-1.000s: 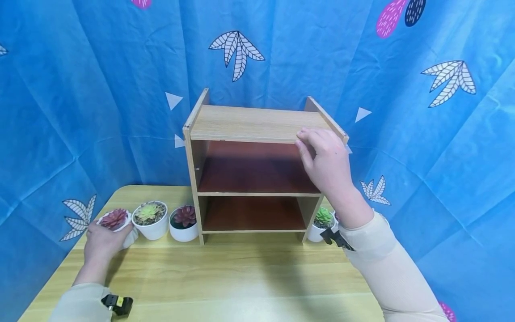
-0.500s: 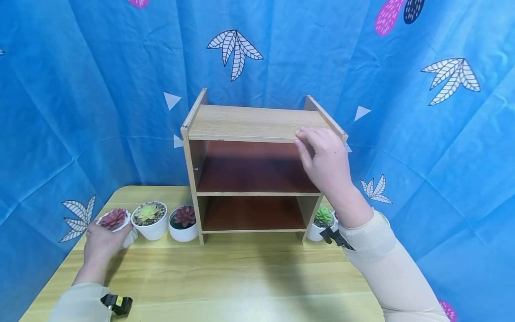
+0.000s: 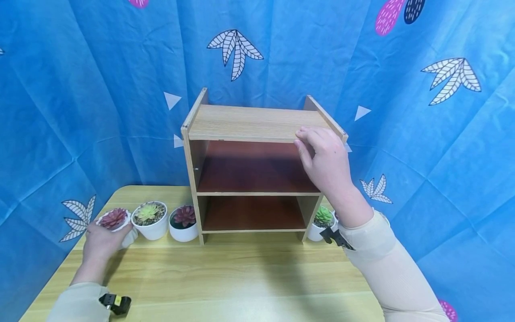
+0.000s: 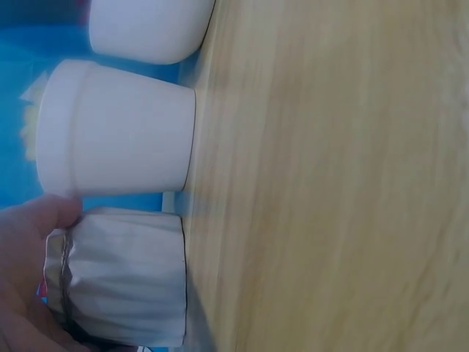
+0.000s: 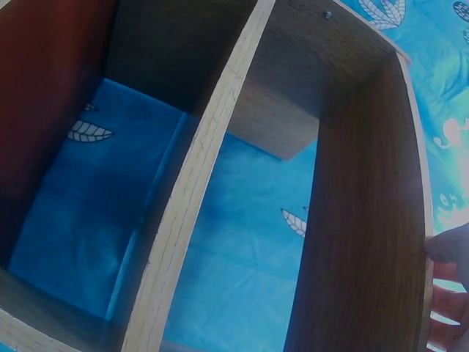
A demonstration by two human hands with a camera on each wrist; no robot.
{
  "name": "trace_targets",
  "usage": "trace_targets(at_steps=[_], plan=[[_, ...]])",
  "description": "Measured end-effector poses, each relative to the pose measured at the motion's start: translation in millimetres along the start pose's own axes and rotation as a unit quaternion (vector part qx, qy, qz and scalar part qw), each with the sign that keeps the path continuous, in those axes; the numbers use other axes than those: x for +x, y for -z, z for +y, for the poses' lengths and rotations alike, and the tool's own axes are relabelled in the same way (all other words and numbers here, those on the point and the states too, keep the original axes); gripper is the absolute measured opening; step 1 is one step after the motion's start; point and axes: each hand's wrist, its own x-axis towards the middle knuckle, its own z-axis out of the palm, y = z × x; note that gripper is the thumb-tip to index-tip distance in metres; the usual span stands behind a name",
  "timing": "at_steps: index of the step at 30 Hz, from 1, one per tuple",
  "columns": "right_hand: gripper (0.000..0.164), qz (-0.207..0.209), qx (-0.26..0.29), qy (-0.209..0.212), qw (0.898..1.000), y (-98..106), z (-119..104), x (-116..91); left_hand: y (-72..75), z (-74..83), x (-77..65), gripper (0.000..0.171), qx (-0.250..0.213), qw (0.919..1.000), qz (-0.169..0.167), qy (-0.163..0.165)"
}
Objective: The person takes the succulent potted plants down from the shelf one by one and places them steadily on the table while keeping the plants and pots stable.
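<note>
My left hand [image 3: 100,243] grips a white pot with a red succulent [image 3: 114,219] at the table's left. In the left wrist view this pot [image 4: 128,279] has ribbed sides, its base appears to stand on the wood, and my thumb lies at its rim. My right hand [image 3: 327,158] holds the front edge of the top board of a wooden shelf unit [image 3: 257,123], toward its right end. The thumb is at the board's front edge and the fingers reach over the top. In the right wrist view, the fingertips [image 5: 447,246] meet the board's edge.
Beside the held pot stand a white pot with a yellow-green succulent [image 3: 152,228] and one with a dark red succulent [image 3: 183,231]. A green succulent pot [image 3: 322,223] is right of the unit, partly hidden. Blue patterned curtain [image 3: 132,89] surrounds the wooden table [image 3: 225,277].
</note>
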Motion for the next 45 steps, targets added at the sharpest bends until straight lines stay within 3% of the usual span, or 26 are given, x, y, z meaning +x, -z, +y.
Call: trace_targets(at_steps=[12, 26, 45], plan=[[0.022, 0.001, -0.003, -0.001, 1.0, -1.3, 0.4, 0.5, 0.1, -1.0, 2.3, 0.122, 0.002, 1.0, -0.002, 0.003], [0.023, -0.004, -0.004, -0.005, 1.0, -1.0, -0.9, 2.0, 9.1, 8.3, -7.1, 0.123, 0.024, 0.9995, -0.015, 0.012], [0.023, -0.004, -0.004, -0.007, 1.0, -1.7, -1.2, 0.8, 20.7, 14.8, -19.0, 0.112, 0.124, 0.992, -0.017, -0.021]])
